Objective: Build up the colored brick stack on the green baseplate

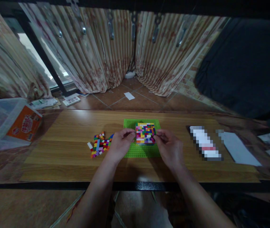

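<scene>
A square block of toy building bricks (145, 133) in many colours sits on a green studded baseplate (141, 153). My left hand (122, 141) is at the block's left side, thumb and fingers drawn together with the tips at its edge. On the opposite side, my right hand (169, 146) is closed the same way, its fingertips against the right edge. Whether a small loose brick is also between the fingers is too small to tell. A pile of loose toy bricks (99, 145) lies left of the baseplate, partly behind my left hand.
The wooden tabletop (61, 152) carries a pixelated, blurred-out object (205, 144) and a white sheet (239, 148) on the right. A clear plastic bin (4, 123) with an orange label stands at far left. Striped curtains (116, 50) hang beyond the table.
</scene>
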Available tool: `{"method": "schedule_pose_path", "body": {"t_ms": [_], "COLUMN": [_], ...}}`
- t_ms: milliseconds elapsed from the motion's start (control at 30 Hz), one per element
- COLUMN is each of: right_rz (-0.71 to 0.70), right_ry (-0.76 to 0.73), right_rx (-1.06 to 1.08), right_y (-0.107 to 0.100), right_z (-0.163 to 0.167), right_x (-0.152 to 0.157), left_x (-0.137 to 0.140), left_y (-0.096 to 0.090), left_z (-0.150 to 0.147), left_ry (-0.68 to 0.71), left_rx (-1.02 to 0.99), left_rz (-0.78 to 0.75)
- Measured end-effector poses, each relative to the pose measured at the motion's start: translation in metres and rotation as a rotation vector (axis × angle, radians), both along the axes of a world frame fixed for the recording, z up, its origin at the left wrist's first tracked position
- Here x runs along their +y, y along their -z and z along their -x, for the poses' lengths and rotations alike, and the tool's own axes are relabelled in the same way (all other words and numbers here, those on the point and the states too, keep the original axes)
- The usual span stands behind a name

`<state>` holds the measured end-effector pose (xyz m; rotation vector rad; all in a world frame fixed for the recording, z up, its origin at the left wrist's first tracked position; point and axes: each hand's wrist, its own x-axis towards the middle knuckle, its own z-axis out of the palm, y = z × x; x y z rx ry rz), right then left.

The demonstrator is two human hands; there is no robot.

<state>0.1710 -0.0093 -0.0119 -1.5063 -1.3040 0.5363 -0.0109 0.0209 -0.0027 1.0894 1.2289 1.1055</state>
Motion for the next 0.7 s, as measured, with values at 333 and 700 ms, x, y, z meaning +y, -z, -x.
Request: {"method": "schedule_pose_path", "body": {"t_ms": [333, 700], "right_rz": [0.026, 0.456], "right_ry": [0.017, -0.682], "right_rx": [-0.200, -0.122], "right_y": [-0.009, -0.031], "right_z": [-0.010, -0.031], "right_x": [-0.001, -0.034], "left_x": [0.001, 0.001], "left_y": [0.000, -0.005], "left_z": [0.003, 0.008], "left_ry": [0.007, -0.025], "left_rx": [0.035, 0.055], "left_rz": [-0.022, -0.046]}}
